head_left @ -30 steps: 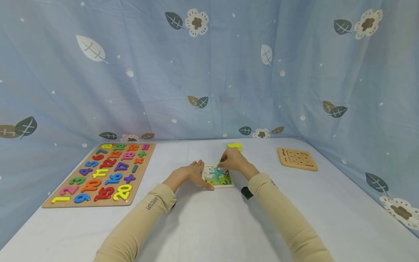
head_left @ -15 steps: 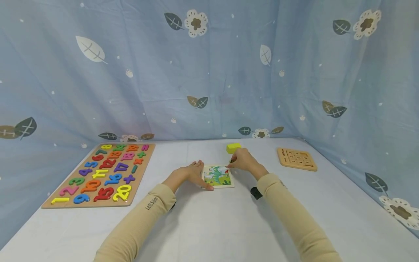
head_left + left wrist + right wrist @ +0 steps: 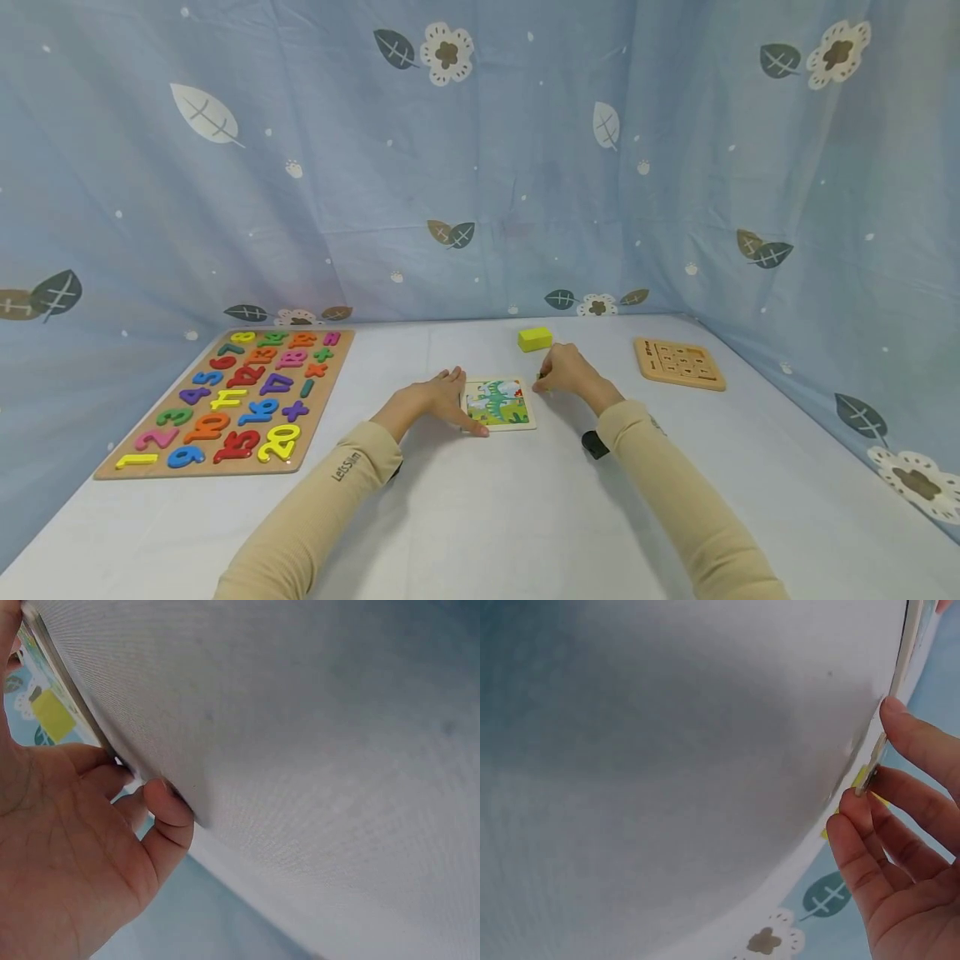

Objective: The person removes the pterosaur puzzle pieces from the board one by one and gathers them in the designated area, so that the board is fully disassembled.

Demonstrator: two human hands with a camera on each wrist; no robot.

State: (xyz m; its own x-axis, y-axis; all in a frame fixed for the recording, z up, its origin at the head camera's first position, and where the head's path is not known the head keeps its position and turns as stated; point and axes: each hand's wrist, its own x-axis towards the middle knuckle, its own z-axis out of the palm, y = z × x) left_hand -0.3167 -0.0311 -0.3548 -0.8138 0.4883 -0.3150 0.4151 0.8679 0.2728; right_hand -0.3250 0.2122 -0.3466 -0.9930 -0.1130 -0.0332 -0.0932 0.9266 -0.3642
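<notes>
A wooden jigsaw board (image 3: 498, 404) with a green dinosaur picture lies flat on the white table. My left hand (image 3: 438, 398) rests along the board's left side, fingers spread, thumb at its near left corner. In the left wrist view, this hand (image 3: 75, 832) is loosely bent beside the board's edge. Just beyond the board's right side, my right hand (image 3: 567, 373) pinches a small thin puzzle piece (image 3: 871, 765) between thumb and fingers. The piece is seen nearly edge-on in the right wrist view, so its picture is hidden.
Behind the right hand stands a yellow block (image 3: 535, 338). A large board of coloured numbers (image 3: 225, 404) lies at the left, and a small wooden number-tile board (image 3: 679, 364) at the right. A blue patterned curtain (image 3: 510, 167) closes off the back.
My right hand has moved right, from over the board's upper right corner to just beyond its right side, carrying the puzzle piece. The left hand stays in place.
</notes>
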